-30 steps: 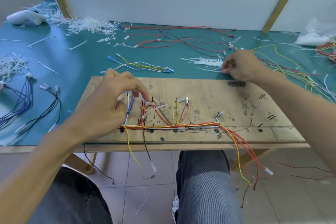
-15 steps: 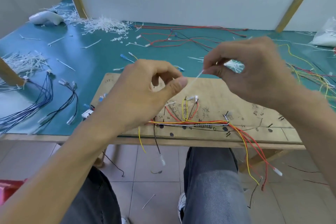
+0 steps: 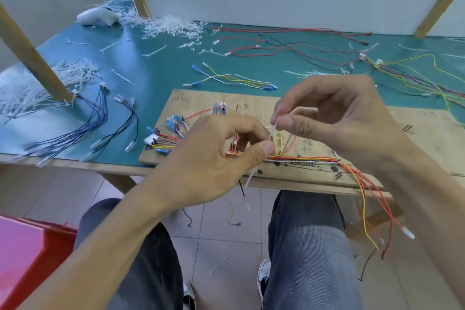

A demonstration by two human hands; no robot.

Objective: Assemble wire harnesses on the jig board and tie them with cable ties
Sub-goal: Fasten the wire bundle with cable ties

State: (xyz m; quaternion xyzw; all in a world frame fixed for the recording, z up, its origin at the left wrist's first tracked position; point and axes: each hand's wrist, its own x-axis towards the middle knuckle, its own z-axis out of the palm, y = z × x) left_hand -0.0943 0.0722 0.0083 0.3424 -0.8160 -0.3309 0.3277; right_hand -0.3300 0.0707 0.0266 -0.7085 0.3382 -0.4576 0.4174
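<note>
Both pinch cable tie (image 3: pixel 253 176): left hand (image 3: pixel 214 158), right hand (image 3: pixel 339 118); left hand half-hides harness (image 3: pixel 302 158); tie heap (image 3: pixel 173 26) behind.

- Flat rectangular plywood jig board (image 3: pixel 251 103): lies at the table's near edge, face up, with pen marks and dark dots on it.
- Red, orange, yellow and white wire harness (image 3: pixel 302 158): the trunk runs along the board's 6 o'clock edge. Blue and white connectors cluster at the 9 o'clock end. Red and yellow tails hang off the edge at 5 o'clock.
- Thin white plastic cable tie (image 3: pixel 252 175): slanted, held over the trunk. The right hand (image 3: pixel 339 118) pinches its 1 o'clock end, the left hand (image 3: pixel 216 158) pinches it mid-length, and the tail points to 7 o'clock.
- Heap of loose white cable ties (image 3: pixel 173 26): far off at 11 o'clock from the board.
</note>
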